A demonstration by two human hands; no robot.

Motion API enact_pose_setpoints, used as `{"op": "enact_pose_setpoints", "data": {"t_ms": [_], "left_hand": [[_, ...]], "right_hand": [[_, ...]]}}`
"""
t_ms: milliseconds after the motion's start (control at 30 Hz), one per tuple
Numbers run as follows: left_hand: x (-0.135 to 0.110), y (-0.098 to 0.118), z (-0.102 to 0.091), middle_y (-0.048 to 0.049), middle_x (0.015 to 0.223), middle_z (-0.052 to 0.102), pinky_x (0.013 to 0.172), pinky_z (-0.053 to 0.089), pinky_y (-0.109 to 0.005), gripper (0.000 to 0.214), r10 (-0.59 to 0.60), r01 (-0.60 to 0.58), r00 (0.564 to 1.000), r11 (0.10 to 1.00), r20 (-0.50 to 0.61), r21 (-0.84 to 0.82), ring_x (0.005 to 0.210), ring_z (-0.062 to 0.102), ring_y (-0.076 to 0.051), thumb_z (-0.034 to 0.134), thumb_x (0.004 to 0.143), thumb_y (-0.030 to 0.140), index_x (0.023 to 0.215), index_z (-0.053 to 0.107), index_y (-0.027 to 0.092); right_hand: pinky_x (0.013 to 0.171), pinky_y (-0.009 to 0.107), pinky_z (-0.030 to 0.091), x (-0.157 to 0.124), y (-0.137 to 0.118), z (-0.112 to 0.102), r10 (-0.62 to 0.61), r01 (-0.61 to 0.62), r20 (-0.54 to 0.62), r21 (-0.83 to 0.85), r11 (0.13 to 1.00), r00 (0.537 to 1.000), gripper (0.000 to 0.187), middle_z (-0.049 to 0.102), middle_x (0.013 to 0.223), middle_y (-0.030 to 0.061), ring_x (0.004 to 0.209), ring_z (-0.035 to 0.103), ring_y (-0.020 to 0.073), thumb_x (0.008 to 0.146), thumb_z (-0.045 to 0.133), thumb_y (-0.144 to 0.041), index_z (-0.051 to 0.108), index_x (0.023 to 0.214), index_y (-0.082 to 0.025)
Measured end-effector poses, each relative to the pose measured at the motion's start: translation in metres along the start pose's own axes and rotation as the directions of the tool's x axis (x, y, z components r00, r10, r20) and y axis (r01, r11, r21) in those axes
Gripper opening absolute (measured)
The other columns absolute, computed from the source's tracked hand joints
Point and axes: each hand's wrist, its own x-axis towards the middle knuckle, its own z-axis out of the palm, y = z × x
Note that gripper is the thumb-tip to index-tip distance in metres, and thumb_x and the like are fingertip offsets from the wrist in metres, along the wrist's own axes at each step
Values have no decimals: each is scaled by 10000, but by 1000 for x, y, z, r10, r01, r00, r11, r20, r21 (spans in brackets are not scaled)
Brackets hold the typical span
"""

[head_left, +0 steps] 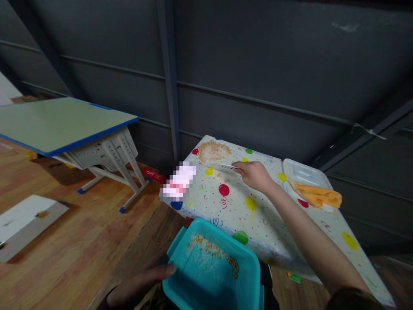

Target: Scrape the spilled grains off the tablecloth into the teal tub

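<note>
My left hand (158, 274) grips the left rim of a turquoise plastic bin (206, 277), thumb over the edge. The bin is held below the table's front edge, with round tan beans (232, 263) and white rice-like grains scattered inside. Over the table, my right hand (253, 174) is closed on a thin, flat white card (222, 166), whose exact kind I cannot make out. Just beyond the card, a pile of white grains (214, 151) ringed by tan beans lies at the table's far left corner. A few more grains lie beside the card.
A balloon-print cloth covers the table (235, 211). An orange cloth (318, 194) and a clear plastic lid (306, 173) lie at its right; a pixelated patch hides its left edge. A desk (64, 122) and a white box (30, 224) stand left. A dark wall rises behind.
</note>
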Motion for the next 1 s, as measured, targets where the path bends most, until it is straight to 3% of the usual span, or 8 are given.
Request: {"op": "enact_pose_setpoints", "data": {"t_ms": [67,200,433,633,767,1000], "left_hand": [[-1,1,3,-57,1356,652,1210,219,-542,620,-16,16,1000,1000,-4,-14,1391,435,-343,634,830,344,1427,496,254],[-2,2,1,-44,1432,586,1209,228,-533,619,-72,75,992,997,99,-20,1398,428,-329,622,849,355,1442,470,268],[-2,-3,-9,-32,1407,613,1209,245,-501,563,-21,23,995,1000,100,-20,1407,423,-290,602,874,313,1424,489,276],[-5,-1,-8,-52,1359,652,1217,202,-527,573,-21,20,999,999,47,25,1427,383,-326,666,822,369,1372,557,252],[-5,3,0,-55,1332,671,1209,217,-540,586,-2,2,1000,1000,6,17,1394,435,-335,688,797,373,1359,567,261],[1,-2,-1,-55,1265,714,1172,292,-563,571,9,-7,998,1000,57,-28,1375,463,-332,703,776,405,1319,593,268]], "right_hand": [[711,314,478,-11,-4,-3,-19,19,5,7,1000,1000,308,765,959,47,796,707,216,914,485,-204,721,1105,-253],[722,315,490,-20,-4,-10,-19,19,-21,17,1000,1000,303,763,988,56,812,715,221,924,481,-228,718,1113,-237],[760,316,495,18,3,8,57,-37,-147,134,990,987,290,760,1006,52,870,709,220,922,487,-230,720,1094,-242],[843,337,493,26,0,23,25,-13,-68,172,985,997,319,745,1072,40,953,694,208,916,473,-236,724,1111,-251],[868,339,491,18,-1,19,-39,39,-4,212,977,999,336,747,1039,36,968,683,197,903,463,-205,735,1093,-259],[852,326,495,-8,5,3,-98,88,40,204,975,994,324,748,1012,39,935,688,192,886,476,-157,742,1045,-251]]}}
